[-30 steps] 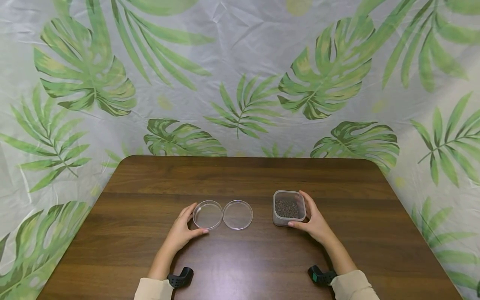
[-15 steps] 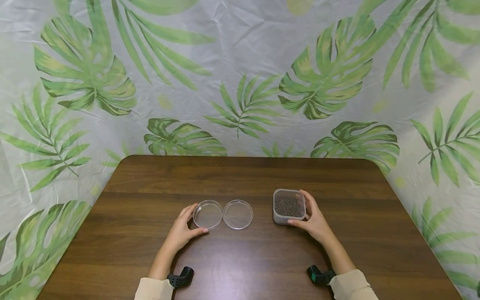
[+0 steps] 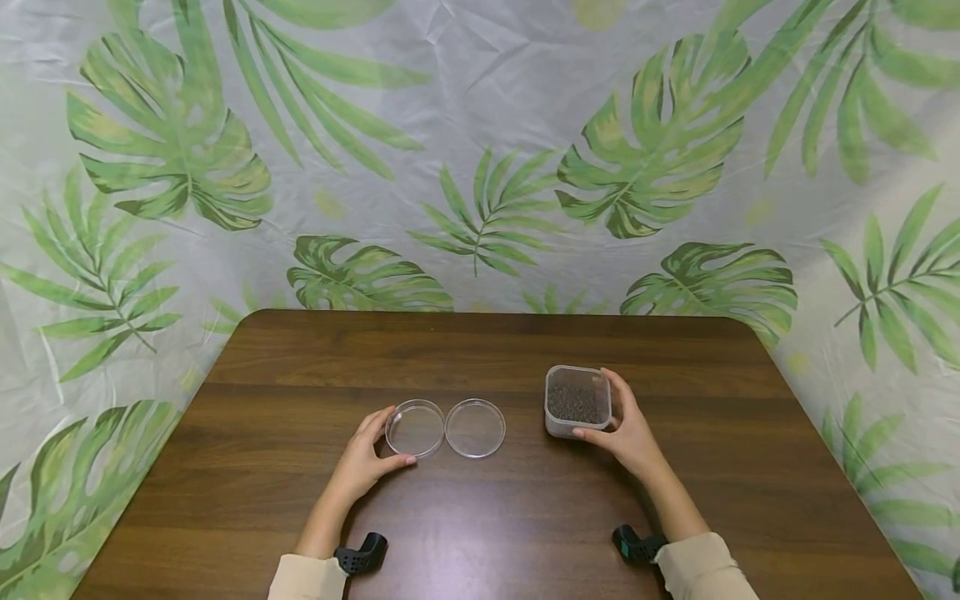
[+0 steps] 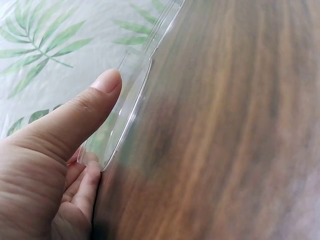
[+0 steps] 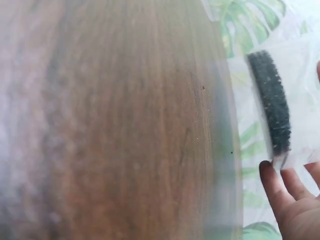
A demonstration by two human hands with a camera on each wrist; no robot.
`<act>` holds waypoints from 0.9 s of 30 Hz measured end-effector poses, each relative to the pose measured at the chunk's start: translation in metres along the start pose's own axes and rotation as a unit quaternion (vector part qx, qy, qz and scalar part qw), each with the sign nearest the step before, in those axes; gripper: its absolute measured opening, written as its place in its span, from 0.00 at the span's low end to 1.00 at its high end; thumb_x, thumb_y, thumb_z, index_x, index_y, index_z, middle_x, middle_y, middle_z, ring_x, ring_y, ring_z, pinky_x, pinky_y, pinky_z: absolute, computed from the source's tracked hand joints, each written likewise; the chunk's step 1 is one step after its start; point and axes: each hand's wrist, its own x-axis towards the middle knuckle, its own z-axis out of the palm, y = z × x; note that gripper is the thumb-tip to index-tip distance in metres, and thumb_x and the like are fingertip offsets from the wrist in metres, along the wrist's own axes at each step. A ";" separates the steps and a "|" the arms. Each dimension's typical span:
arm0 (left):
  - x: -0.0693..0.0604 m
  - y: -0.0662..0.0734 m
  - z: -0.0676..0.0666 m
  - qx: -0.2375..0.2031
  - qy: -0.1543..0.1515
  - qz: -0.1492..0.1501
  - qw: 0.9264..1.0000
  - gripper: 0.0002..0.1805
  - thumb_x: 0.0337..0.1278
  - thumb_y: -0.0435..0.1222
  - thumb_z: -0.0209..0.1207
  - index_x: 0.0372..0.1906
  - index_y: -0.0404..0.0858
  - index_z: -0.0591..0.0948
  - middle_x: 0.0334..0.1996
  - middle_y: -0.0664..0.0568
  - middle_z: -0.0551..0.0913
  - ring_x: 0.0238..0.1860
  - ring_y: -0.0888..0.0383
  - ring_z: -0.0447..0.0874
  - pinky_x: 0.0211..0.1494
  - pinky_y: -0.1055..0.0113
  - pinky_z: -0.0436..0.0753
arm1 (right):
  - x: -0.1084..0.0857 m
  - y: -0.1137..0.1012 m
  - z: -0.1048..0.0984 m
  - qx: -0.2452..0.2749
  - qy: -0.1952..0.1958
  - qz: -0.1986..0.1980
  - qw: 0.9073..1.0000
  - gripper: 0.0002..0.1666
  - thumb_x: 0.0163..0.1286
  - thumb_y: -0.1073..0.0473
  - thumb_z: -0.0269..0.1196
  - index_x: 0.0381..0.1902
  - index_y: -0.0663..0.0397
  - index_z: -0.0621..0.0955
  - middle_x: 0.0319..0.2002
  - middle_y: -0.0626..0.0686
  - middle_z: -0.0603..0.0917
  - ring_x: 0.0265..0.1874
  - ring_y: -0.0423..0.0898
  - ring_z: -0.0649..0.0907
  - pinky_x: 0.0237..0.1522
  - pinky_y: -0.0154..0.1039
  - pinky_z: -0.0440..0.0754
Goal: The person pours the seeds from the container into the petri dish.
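Observation:
In the head view, my left hand [image 3: 363,462] holds the rim of a clear petri dish [image 3: 415,428] between thumb and fingers. The dish rests on the table. A second clear round dish or lid [image 3: 476,428] lies flat right beside it, edges touching or nearly so. Over to the right, my right hand [image 3: 633,437] grips a square translucent plastic container [image 3: 558,427] from its right side. Dark loose granules [image 3: 576,403] cover its bottom. The right wrist view shows the container [image 5: 305,110] raised off the table, with fingers underneath and at its side.
The brown wooden table [image 3: 480,533] extends around both hands. Behind it hangs a pale leaf-print cloth [image 3: 495,100]. Each wrist wears a black camera strap [image 3: 363,556]. In the right wrist view, a few dark specks [image 5: 203,88] lie on the tabletop.
The right hand has lifted the container and shifted it slightly upward in the head view. Its granules show at a slightly different angle. The left hand and both dishes stay put.

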 end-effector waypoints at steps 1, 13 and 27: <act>0.000 0.000 0.000 -0.001 0.000 0.000 1.000 0.49 0.28 0.43 0.73 0.62 0.31 0.65 0.56 0.41 0.66 0.56 0.46 0.68 0.58 0.56 0.67 | 0.001 -0.001 0.000 -0.003 0.001 0.000 1.000 0.56 0.46 0.67 0.72 0.67 0.55 0.52 0.62 0.64 0.59 0.58 0.62 0.62 0.52 0.61 0.65; 0.000 0.000 0.000 -0.005 0.001 0.001 1.000 0.49 0.28 0.42 0.73 0.62 0.30 0.65 0.56 0.41 0.66 0.56 0.46 0.68 0.59 0.55 0.66 | 0.009 -0.016 0.011 -0.006 0.010 -0.023 1.000 0.55 0.43 0.70 0.72 0.66 0.58 0.54 0.60 0.64 0.62 0.54 0.61 0.66 0.50 0.57 0.67; -0.001 0.001 0.000 -0.002 0.002 0.000 1.000 0.49 0.28 0.42 0.73 0.62 0.31 0.65 0.57 0.40 0.65 0.55 0.45 0.70 0.59 0.53 0.66 | 0.019 -0.027 0.031 -0.030 0.006 -0.052 0.998 0.57 0.40 0.68 0.74 0.66 0.58 0.57 0.58 0.65 0.66 0.54 0.60 0.67 0.46 0.55 0.69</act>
